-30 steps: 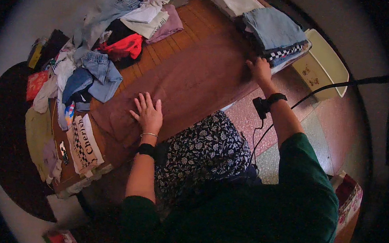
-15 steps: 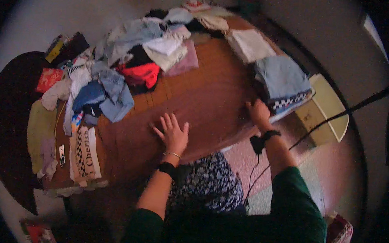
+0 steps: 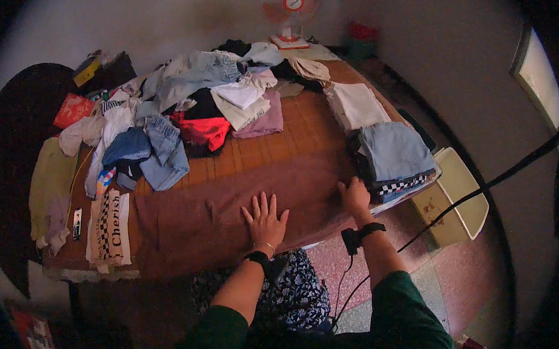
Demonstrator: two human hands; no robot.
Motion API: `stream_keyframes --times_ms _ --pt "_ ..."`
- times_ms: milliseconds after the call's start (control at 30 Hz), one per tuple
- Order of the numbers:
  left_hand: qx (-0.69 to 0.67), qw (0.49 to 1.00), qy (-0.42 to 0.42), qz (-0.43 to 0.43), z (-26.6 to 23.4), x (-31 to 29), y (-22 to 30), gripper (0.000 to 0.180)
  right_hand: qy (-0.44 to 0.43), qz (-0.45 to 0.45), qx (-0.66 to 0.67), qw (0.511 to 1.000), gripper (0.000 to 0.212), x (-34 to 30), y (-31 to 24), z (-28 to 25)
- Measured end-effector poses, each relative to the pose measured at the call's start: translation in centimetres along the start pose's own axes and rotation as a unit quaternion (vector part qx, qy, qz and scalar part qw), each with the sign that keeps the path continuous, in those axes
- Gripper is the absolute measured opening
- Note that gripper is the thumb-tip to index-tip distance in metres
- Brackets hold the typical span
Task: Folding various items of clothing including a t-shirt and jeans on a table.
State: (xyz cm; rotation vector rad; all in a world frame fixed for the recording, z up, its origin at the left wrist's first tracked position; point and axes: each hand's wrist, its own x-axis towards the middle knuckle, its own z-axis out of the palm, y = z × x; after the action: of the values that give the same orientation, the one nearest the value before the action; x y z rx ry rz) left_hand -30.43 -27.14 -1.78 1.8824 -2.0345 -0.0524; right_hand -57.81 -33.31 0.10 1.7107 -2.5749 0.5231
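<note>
A long brown cloth (image 3: 226,216), thin and slightly wrinkled, lies spread along the near side of the bed. My left hand (image 3: 267,225) rests flat on it near the middle, fingers spread. At the cloth's right end my right hand (image 3: 356,197) is closed, fingers curled at its edge; the fingertips are partly hidden. Just beyond that hand stands a folded stack with light blue jeans (image 3: 396,149) on top and a black-and-white checkered garment (image 3: 403,185) lower down. Folded off-white clothing (image 3: 357,106) lies behind the stack.
Loose clothes, including a red garment (image 3: 205,131) and denim shorts (image 3: 164,154), heap across the far left. A printed cloth (image 3: 111,228) lies at the left end. A cream bin (image 3: 460,201) stands on the floor at right, a black cable (image 3: 483,187) crossing before it. A fan (image 3: 289,41) stands behind.
The view has tilted up, bringing the fan into sight. My left hand now sits nearer my right hand along the cloth, still flat. My right hand remains at the cloth's right end.
</note>
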Motion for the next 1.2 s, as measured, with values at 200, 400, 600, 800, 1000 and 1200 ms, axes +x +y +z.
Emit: stream_keyframes --times_ms 200,400,600,800,1000,1200 --pt "0.009 1.0 0.001 -0.006 -0.3 0.1 0.3 0.061 -0.113 -0.031 0.296 0.948 0.06 0.8 6.6 0.5" --pt "0.014 1.0 0.019 -0.001 -0.4 0.3 0.2 0.061 -0.181 -0.069 0.225 0.955 0.041 2.1 8.7 -0.2" --pt "0.002 1.0 0.011 -0.007 -0.4 0.1 0.1 0.061 -0.147 -0.088 0.138 0.975 0.056 3.0 8.1 2.4" --pt "0.013 1.0 0.004 -0.013 -0.5 0.0 -0.3 0.061 -0.084 -0.026 0.042 0.995 0.068 -0.7 2.5 0.9" --pt "0.007 1.0 0.018 -0.009 0.0 0.1 -0.4 0.061 -0.07 0.048 0.014 0.996 0.068 -1.3 -1.7 -1.5" --pt "-0.01 0.999 0.033 -0.007 0.1 0.0 -0.3 0.061 -0.098 0.039 0.027 0.994 0.067 0.2 -0.9 -0.3"
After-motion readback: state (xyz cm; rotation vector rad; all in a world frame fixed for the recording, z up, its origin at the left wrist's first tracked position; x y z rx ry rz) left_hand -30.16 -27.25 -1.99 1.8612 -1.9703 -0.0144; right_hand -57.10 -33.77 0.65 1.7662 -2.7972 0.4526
